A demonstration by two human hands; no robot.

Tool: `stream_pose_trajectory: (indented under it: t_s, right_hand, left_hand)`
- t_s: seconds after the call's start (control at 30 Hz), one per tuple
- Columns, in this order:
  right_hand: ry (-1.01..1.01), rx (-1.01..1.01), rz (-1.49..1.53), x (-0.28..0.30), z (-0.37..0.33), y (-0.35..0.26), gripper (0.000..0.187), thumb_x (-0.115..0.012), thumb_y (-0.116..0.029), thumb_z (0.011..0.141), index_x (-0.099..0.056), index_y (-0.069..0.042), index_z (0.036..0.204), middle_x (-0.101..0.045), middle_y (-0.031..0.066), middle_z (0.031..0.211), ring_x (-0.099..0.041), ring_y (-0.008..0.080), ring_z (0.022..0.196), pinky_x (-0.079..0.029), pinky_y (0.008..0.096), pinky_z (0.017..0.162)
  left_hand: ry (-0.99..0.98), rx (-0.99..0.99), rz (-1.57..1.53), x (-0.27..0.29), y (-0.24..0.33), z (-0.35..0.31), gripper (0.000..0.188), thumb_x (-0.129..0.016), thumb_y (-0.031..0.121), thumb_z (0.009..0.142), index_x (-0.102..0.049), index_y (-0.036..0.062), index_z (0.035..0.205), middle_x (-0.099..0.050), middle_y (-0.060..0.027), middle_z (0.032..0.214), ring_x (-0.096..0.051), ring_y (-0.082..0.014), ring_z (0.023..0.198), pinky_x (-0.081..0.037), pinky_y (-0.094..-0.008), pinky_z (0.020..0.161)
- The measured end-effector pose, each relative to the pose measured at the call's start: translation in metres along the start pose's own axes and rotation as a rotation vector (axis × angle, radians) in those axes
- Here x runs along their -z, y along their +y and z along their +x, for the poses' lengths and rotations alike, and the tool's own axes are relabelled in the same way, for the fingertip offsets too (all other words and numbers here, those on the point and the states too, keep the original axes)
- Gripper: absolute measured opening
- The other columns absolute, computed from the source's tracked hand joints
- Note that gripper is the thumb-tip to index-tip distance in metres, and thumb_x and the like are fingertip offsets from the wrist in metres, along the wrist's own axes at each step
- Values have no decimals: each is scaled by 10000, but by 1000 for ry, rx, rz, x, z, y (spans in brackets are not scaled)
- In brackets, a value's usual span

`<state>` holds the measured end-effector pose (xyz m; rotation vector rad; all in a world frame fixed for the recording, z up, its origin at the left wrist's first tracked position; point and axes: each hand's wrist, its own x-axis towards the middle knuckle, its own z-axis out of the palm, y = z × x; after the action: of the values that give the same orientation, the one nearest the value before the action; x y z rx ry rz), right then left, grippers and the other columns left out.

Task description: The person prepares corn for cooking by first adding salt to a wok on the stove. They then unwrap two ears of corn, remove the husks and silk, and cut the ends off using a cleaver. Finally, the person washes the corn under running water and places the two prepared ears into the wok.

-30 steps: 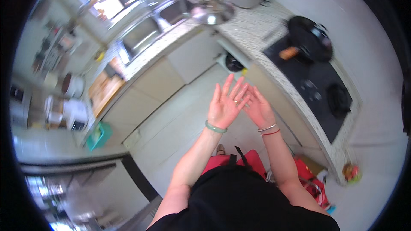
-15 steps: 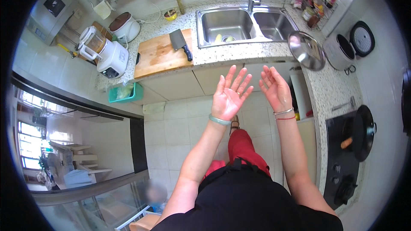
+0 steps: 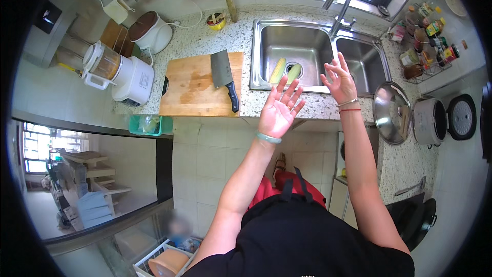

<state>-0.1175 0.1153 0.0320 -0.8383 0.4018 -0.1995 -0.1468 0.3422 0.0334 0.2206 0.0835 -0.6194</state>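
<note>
Left hand [image 3: 277,117] and right hand [image 3: 341,86] now sit nearer sink [image 3: 255,54] than in earlier frame. Fingers of both hands: apart, nothing held. Yellow cob [image 3: 278,70] and pale green cob [image 3: 293,74], apparently corn, lie side by side in left basin [image 3: 315,51], just beyond left hand. We judge both light, stiff, slippery if wet; kernels may bruise. We recommend hold around mid-length, moderate pressure.

Two corn cobs [image 3: 278,71] in sink [image 3: 297,38]

One left hand [image 3: 277,117], one right hand [image 3: 342,88]! Two vegetables [image 3: 277,71], two sink basins [image 3: 300,43], one tap [image 3: 342,16], one cleaver [image 3: 221,71]!
</note>
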Motion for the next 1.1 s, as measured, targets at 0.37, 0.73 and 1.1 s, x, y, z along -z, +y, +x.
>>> stream_pose_trajectory:
  t_s: [0.37,0.73,1.1]
  right_hand:
    - [26,-242,478,9,76,81,784,-413,-585,938,-140,-122,1508,-88,108,1574,-246,338,1404,-260,549,1111]
    - [391,-355,162,26,161,138,733,-584,-436,913,-259,-74,1461,-201,147,1521,-296,387,1346,-324,541,1057]
    - [754,-443,-677,55,227,243,766,-792,-293,709,-460,74,1294,-566,230,1244,-539,324,1174,-420,420,988]
  left_hand:
    - [230,-46,-49,77,68,72,321,-463,281,997,-512,138,1280,-522,-90,1342,-475,-257,1266,-408,-461,1044]
    - [406,60,179,120,136,190,350,-421,332,1006,-482,189,1319,-453,-43,1399,-407,-205,1289,-336,-431,1063]
    - [470,181,138,141,154,237,340,-419,304,1008,-489,150,1302,-504,-68,1341,-451,-216,1254,-382,-418,1041]
